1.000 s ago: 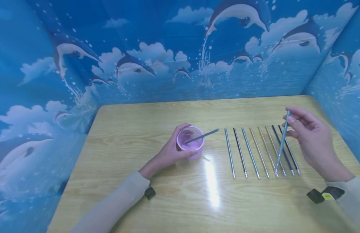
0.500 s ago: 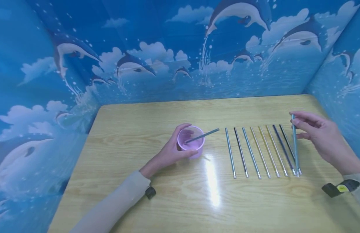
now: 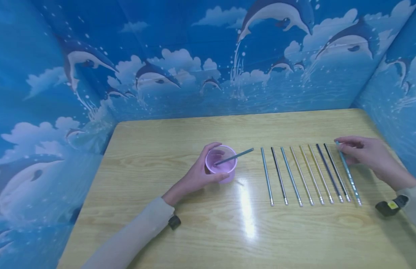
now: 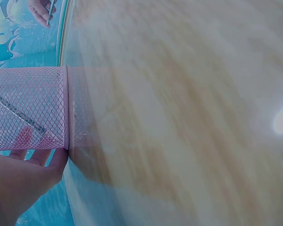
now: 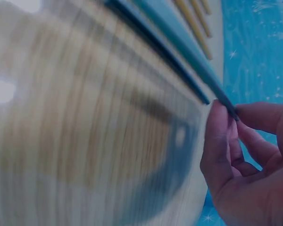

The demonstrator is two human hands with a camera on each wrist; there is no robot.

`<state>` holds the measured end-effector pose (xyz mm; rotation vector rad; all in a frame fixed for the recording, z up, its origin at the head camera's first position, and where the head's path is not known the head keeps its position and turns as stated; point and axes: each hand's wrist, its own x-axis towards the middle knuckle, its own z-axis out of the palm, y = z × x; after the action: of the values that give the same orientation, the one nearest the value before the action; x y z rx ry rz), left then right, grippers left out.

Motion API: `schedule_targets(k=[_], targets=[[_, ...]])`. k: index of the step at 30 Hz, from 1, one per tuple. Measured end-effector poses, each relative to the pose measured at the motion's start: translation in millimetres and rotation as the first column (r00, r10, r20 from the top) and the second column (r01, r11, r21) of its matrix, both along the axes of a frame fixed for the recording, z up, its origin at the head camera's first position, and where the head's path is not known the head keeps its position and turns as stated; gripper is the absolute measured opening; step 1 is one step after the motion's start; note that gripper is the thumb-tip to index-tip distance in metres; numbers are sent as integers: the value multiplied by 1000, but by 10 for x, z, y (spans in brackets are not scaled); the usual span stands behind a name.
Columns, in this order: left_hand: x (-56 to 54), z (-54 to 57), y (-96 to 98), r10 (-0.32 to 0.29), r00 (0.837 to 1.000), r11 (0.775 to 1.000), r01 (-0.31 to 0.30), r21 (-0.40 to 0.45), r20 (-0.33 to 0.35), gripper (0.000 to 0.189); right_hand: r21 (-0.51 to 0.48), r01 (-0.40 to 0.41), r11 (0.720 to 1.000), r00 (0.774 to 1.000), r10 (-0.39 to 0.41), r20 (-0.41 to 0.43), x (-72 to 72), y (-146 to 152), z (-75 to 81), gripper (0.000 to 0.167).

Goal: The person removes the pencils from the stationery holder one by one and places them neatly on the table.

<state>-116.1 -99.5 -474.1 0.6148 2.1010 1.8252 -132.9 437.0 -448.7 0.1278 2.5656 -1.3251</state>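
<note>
In the head view, my left hand [image 3: 197, 175] grips a pink mesh pen cup [image 3: 230, 174], thumb on the near side and fingers behind. One dark pencil [image 3: 242, 153] leans inside it, its end sticking out to the right. My right hand [image 3: 367, 155] pinches the far end of a teal pencil [image 3: 349, 175] at the right end of a row; its eraser end appears to be on the table. The right wrist view shows thumb and fingertips on the tip of that pencil. Left of it lie several pencils, among them a black pencil [image 3: 337, 173] and a yellow pencil [image 3: 311, 173].
The wooden table [image 3: 154, 149] reflects a bright light streak near the middle. A blue curtain [image 3: 181, 101] printed with dolphins borders its back and sides. The pencils lie roughly parallel, with narrow gaps and eraser ends towards me.
My right hand has moved right and down, carrying the teal pencil from above the row to its right end, beside the black pencil. The left hand and cup have stayed put.
</note>
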Motion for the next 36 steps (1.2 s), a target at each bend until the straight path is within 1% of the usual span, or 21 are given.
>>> schedule_targets(k=[1,4,8,12,16,20,29,32,36], targets=[[0,-3,0,0,1000,1000,0,1,-1,97,25,-16,1000,1000,16,10,-19,19,-3,44],[0,-13,0,2,1000,1000,-2,2,-3,98,102,-39,994,999,36,28,-75,45,-23,57],[-2,-18,4,3,1000,1000,-3,2,-4,98,216,-72,974,997,67,27,-136,42,-66,60],[-10,-28,5,1,1000,1000,-1,0,-4,97,291,-124,949,992,125,15,-171,23,-95,53],[-13,-27,-2,1,1000,1000,-1,-4,0,97,330,-152,931,987,161,1,-201,-6,-105,48],[-15,-24,-7,5,1000,1000,-5,-15,-3,97,364,-158,918,985,174,-12,-224,-28,-108,47],[-16,-18,1,4,1000,1000,-4,-14,-13,98,361,-131,923,988,151,-29,-236,-42,-127,48],[-14,-14,5,5,1000,1000,-5,-19,-14,98,377,-111,920,989,141,-53,-214,-47,-129,51],[-8,-3,7,7,1000,1000,-7,-23,-6,99,376,-83,923,989,124,-84,-155,-68,-121,56]])
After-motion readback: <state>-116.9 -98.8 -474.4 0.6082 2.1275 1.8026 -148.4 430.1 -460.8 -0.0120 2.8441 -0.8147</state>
